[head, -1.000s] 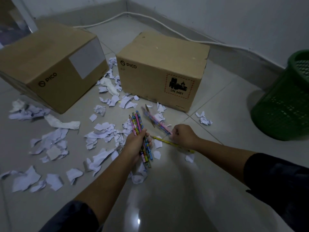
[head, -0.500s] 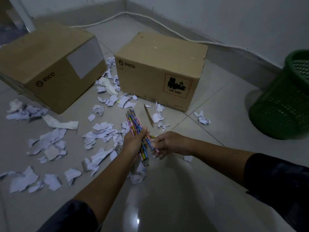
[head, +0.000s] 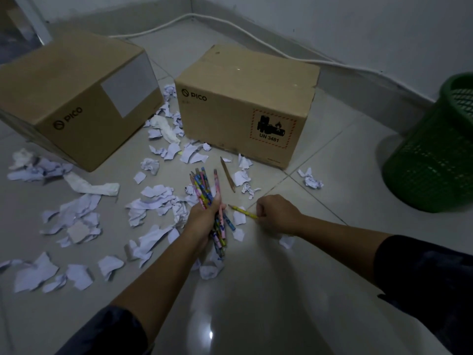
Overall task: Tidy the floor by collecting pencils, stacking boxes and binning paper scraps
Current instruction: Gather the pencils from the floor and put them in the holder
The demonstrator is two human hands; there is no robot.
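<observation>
Nearest, the left hand (head: 204, 216) is clamped around a bundle of coloured pencils (head: 212, 206), fingers curled round the middle so the ends fan out above and below the fist. Just to its right, the right hand (head: 277, 213) is down at the floor with its fingers drawn together on the near end of a yellow pencil (head: 243, 212), whose tip points left toward the bundle; whether that pencil has left the tile I cannot tell. A little farther off lies 1 brown pencil (head: 227, 174), loose on the floor among paper scraps (head: 153, 196), just in front of the right box (head: 245, 103). These pencils are light, stiff and smooth, so they should lift easily with a pinch at 1 end or the middle, though a fat bundle is apt to slip or splay (a firm wrap at the centre looks the safest hold). The scraps are feather-light and crumpled, best scooped in handfuls. Beyond them stand 2 cardboard boxes, the left box (head: 76, 98) well apart from the other, both closed and not stacked; they seem rigid, best taken by opposite sides. At far right stands the green bin (head: 435, 155), and a white cable (head: 256, 37) runs along the far wall.
</observation>
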